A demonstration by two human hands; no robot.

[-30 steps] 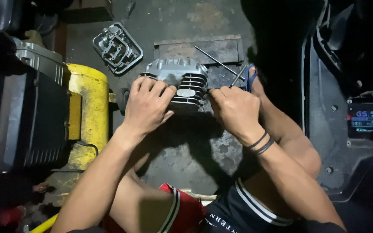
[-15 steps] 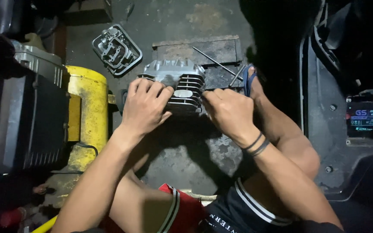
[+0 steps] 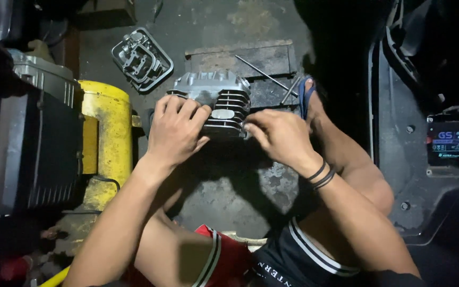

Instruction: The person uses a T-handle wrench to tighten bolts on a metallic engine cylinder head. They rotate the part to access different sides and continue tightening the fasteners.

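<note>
Finned cylinder head (image 3: 216, 103), grey cast metal, rests on the stained concrete floor (image 3: 229, 191) just in front of a flat metal plate (image 3: 240, 57). The left hand (image 3: 175, 130) lies over its near left corner, fingers curled down across the fins in a steadying grasp. The right hand (image 3: 280, 137) meets the right end of the casting, fingertips pinched together at the lower right corner; whether they hold a small part there cannot be told. Compared with the view one second earlier, both hands have stayed on the casting and the right hand has dropped slightly lower along the right edge; the casting itself has not moved noticeably. This suggests fine work at that corner, not repositioning. Thin steel rods (image 3: 265, 74) lie crossed on the plate, just behind the right hand. A separate cast cover (image 3: 142, 59) lies well apart to the rear left. A yellow machine housing (image 3: 104, 138) and a black ribbed casing (image 3: 27, 149) stand close on the left, limiting room there. A dark plastic panel (image 3: 426, 159) borders the right side.
</note>
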